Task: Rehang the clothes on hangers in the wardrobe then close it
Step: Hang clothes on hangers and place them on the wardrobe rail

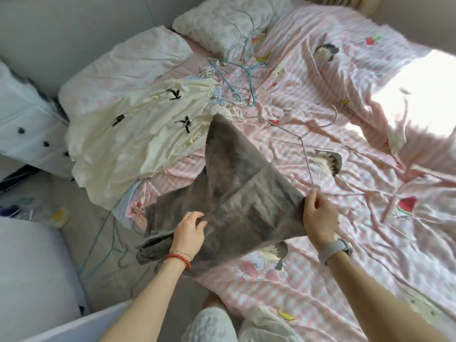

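A grey garment is held spread above the near edge of the bed. My left hand grips its lower left part. My right hand pinches its right corner together with the end of a thin wire hanger, whose hook curves up at the far end. A cream dress with black bows lies crumpled on the bed to the left. A tangle of blue and white hangers rests on the sheet beyond it. The wardrobe is not in view.
The bed has a pink striped cartoon sheet and two pillows at the far end. A white drawer unit stands left of the bed. Loose hangers lie on the floor at the left. Bright sunlight washes out the right side.
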`<state>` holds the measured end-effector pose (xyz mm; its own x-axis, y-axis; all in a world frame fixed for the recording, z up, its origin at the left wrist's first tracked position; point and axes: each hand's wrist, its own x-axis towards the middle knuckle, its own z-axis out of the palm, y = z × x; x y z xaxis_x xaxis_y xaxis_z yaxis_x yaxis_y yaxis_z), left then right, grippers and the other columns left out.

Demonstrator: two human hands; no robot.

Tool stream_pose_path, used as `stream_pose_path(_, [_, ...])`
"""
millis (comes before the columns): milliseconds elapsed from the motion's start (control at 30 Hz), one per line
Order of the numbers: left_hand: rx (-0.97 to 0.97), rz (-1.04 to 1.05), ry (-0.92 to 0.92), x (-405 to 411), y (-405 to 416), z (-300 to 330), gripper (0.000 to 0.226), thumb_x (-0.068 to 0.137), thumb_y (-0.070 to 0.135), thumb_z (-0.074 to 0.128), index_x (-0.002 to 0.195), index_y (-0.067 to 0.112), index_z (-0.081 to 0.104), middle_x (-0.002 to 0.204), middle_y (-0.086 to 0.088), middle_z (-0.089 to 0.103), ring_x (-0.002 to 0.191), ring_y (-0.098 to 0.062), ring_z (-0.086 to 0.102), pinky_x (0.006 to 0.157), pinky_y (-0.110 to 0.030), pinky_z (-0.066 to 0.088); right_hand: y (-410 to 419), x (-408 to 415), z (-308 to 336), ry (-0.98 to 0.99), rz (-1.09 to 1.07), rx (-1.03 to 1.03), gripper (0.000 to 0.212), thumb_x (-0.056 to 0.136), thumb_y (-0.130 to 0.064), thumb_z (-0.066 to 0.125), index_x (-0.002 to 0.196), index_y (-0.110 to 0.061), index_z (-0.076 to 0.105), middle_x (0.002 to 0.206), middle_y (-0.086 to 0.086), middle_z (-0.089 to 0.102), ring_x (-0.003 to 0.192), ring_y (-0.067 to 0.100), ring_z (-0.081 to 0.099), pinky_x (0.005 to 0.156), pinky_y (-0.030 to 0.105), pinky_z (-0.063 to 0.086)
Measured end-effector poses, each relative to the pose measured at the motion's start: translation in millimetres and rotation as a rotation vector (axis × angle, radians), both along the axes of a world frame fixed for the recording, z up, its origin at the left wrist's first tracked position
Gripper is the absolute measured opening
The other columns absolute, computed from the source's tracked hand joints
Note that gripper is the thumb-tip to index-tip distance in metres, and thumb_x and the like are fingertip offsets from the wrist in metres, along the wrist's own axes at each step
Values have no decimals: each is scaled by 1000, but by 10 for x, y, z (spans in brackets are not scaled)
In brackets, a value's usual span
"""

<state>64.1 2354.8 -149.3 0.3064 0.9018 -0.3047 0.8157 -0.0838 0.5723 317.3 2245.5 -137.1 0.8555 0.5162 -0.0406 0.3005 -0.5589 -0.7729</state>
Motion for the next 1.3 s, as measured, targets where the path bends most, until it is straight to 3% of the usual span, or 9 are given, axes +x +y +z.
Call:
stream_pose_path(133, [89, 105, -2, -522, -1, 447, 41, 85, 18, 63, 123, 6, 51, 126, -13, 47, 121, -30, 45, 99, -33, 35, 411, -354, 501, -218, 294, 106, 38, 94, -16, 46, 57, -9, 41, 49, 4, 40, 45, 20, 37, 49, 30, 26])
stream_pose_path(233, [462, 225, -80, -866, 138, 1017, 57, 81, 13, 68, 130, 0, 42, 133, -22, 38, 126, -37, 38, 105, -46, 32, 678, -711, 838, -315, 495, 177, 36, 92, -13, 51, 57, -10, 39, 45, 12, 44, 40, 27, 40, 43, 33, 27])
stream_pose_path(367, [878, 290, 43, -1331, 232, 1765, 65, 85, 28, 60, 138, 3, 34, 144, -24, 29, 134, -35, 27, 110, -44, 20, 915, -1153, 1158, -480, 762, 309, 40, 90, -23, 47, 53, -7, 47, 43, 9, 49, 37, 27, 46, 40, 27, 27])
stream_pose_path(500, [754, 299, 181, -1857, -15, 2028, 42, 90, 32, 39, 122, 9, 56, 117, -12, 62, 111, -28, 56, 105, -49, 26, 1018, -1628, 1383, -665, 933, 501, 41, 85, -27, 40, 48, -9, 47, 39, 3, 46, 33, 22, 43, 42, 16, 19])
stream_pose_path(567, [780, 341, 122, -2171, -315, 2029, 26, 94, 20, 43, 97, 8, 66, 90, -7, 69, 79, -29, 64, 81, -38, 42, 1012, -1873, 1448, -679, 1026, 567, 40, 84, -26, 41, 48, -10, 48, 40, 3, 47, 34, 21, 46, 42, 17, 20])
stream_pose_path(667, [727, 483, 102, -2616, -924, 1925, 16, 92, 6, 52, 84, 7, 66, 67, 6, 59, 59, -28, 57, 57, -25, 32, 915, -2241, 1502, -685, 1211, 638, 37, 85, -25, 42, 54, -10, 55, 45, 2, 53, 38, 19, 52, 40, 22, 29])
stream_pose_path(900, [691, 823, -9, -3304, -2227, 1774, 18, 92, 6, 51, 83, 12, 66, 59, 15, 59, 48, -6, 47, 54, -31, 41, 572, -3231, 1769, -677, 1556, 704, 35, 88, -27, 44, 59, -13, 57, 53, 0, 55, 46, 21, 54, 39, 25, 38])
stream_pose_path(1067, [778, 1014, 82, -3708, -3033, 1842, 18, 91, 11, 52, 84, 7, 68, 73, -5, 70, 62, -29, 62, 57, -37, 49, 96, -3978, 1828, -626, 1762, 639, 36, 87, -32, 42, 59, -15, 56, 52, -1, 55, 45, 21, 56, 38, 23, 37])
stream_pose_path(1300, [950, 1181, 422, -4272, -4279, 1977, 21, 85, 6, 50, 77, 0, 69, 72, -13, 69, 59, -31, 63, 61, -39, 49, -844, -4997, 1791, -496, 2096, 542, 16, 82, -21, 64, 68, -13, 64, 66, -2, 62, 50, 22, 59, 48, 21, 36])
